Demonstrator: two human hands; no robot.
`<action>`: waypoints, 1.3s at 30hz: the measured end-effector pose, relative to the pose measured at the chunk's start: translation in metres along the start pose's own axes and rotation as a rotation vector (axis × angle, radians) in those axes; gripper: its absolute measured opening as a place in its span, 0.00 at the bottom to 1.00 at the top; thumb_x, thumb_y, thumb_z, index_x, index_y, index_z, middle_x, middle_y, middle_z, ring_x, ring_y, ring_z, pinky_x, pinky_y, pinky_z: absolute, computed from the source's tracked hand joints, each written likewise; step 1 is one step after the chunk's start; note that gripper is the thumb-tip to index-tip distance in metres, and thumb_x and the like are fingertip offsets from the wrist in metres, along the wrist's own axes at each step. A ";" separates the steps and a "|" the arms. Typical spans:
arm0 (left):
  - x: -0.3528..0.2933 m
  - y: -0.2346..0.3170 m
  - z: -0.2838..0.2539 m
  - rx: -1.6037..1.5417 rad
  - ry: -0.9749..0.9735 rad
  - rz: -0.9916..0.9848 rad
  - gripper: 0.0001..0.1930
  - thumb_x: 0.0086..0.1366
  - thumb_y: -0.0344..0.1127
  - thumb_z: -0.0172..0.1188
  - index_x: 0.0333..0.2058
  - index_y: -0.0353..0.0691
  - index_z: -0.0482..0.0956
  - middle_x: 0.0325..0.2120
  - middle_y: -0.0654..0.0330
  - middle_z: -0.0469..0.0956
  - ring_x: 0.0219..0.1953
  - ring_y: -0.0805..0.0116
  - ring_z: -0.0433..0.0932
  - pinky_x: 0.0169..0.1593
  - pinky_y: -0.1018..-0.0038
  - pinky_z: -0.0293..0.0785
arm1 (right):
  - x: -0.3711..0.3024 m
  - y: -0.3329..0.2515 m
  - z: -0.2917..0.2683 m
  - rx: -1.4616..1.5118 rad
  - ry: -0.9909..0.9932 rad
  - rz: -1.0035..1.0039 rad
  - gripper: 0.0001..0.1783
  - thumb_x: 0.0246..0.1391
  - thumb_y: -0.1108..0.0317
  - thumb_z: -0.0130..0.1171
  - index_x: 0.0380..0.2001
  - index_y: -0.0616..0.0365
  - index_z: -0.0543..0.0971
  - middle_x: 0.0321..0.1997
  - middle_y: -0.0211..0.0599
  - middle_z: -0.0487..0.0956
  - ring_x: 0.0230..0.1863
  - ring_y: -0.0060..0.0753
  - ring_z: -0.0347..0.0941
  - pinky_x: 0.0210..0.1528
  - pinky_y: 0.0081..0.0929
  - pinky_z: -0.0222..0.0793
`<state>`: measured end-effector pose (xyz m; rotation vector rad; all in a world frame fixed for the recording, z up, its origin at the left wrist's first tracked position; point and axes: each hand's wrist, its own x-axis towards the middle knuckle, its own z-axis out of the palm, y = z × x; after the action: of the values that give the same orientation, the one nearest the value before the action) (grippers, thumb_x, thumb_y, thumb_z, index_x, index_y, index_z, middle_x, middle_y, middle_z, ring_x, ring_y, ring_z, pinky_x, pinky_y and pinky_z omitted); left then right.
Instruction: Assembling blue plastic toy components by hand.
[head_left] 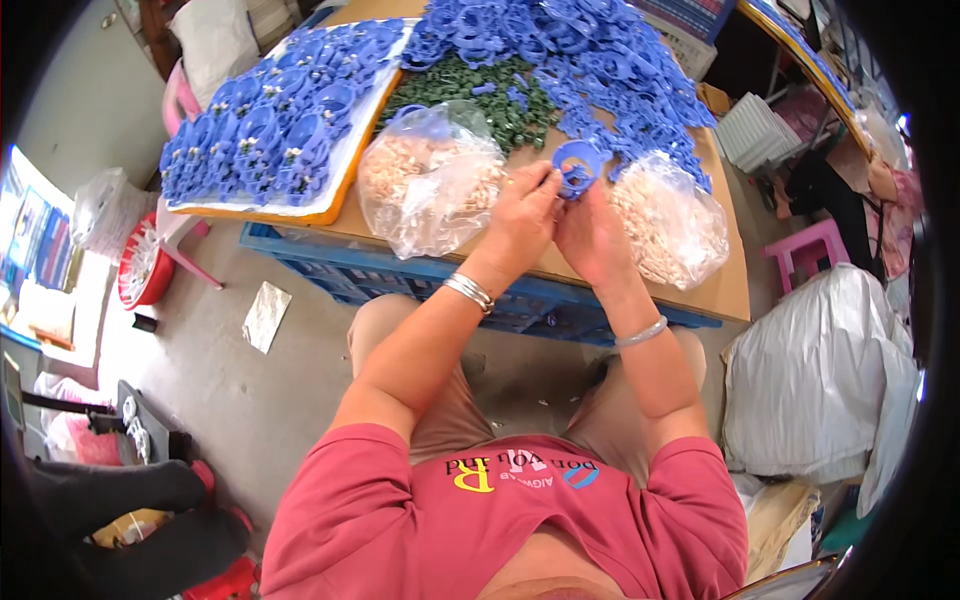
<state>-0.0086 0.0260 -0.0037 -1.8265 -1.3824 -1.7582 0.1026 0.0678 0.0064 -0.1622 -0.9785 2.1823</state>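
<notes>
Over the table's near edge, my left hand pinches a blue plastic ring-shaped piece from its left side. My right hand closes on the same piece from below and right. Its round rim faces up; small details in its lower part are partly hidden by fingers. Left of my hands lies a clear plastic bag of small pale pink parts. A similar clear bag sits just right of my right hand. Beyond them spread dark green small parts and a large heap of blue plastic pieces.
A white-topped board with orange edges carries rows of blue pieces at the table's left. Under the cardboard-covered tabletop are blue crates. A pink stool and a large white sack stand right. Another person's legs show lower left.
</notes>
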 end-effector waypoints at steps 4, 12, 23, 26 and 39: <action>-0.001 0.003 -0.003 0.000 0.032 0.037 0.14 0.46 0.19 0.57 0.36 0.32 0.74 0.36 0.49 0.72 0.38 0.54 0.72 0.41 0.69 0.70 | -0.004 -0.004 0.001 -0.025 -0.053 0.026 0.22 0.55 0.48 0.40 0.49 0.46 0.64 0.50 0.24 0.66 0.49 0.25 0.61 0.51 0.29 0.58; -0.003 0.007 -0.011 -0.002 0.104 0.008 0.16 0.46 0.19 0.57 0.38 0.32 0.74 0.37 0.49 0.72 0.39 0.54 0.72 0.42 0.68 0.70 | -0.011 -0.003 0.004 -0.034 -0.083 0.055 0.26 0.55 0.46 0.39 0.52 0.49 0.61 0.53 0.27 0.64 0.53 0.28 0.58 0.54 0.33 0.54; 0.002 0.010 -0.021 0.018 0.144 -0.012 0.19 0.46 0.19 0.56 0.40 0.34 0.72 0.39 0.49 0.72 0.41 0.54 0.72 0.42 0.68 0.71 | -0.005 0.000 0.003 0.005 -0.139 0.076 0.31 0.52 0.40 0.40 0.52 0.50 0.61 0.53 0.26 0.65 0.53 0.28 0.60 0.54 0.33 0.55; 0.004 0.006 -0.023 0.043 0.151 0.091 0.15 0.44 0.19 0.57 0.35 0.34 0.75 0.36 0.50 0.73 0.37 0.55 0.73 0.40 0.69 0.71 | -0.008 0.001 0.004 -0.004 -0.125 0.067 0.28 0.55 0.44 0.38 0.52 0.49 0.61 0.54 0.27 0.64 0.54 0.29 0.59 0.53 0.35 0.56; 0.042 0.012 -0.077 0.182 0.305 0.117 0.14 0.42 0.18 0.59 0.32 0.32 0.75 0.33 0.52 0.74 0.35 0.56 0.73 0.40 0.70 0.71 | -0.015 -0.021 -0.009 -0.075 -0.057 0.020 0.29 0.56 0.47 0.35 0.55 0.54 0.56 0.57 0.40 0.60 0.56 0.38 0.55 0.55 0.43 0.54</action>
<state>-0.0567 -0.0182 0.0568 -1.4444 -1.2430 -1.7044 0.1288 0.0729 0.0121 -0.1462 -1.0963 2.1795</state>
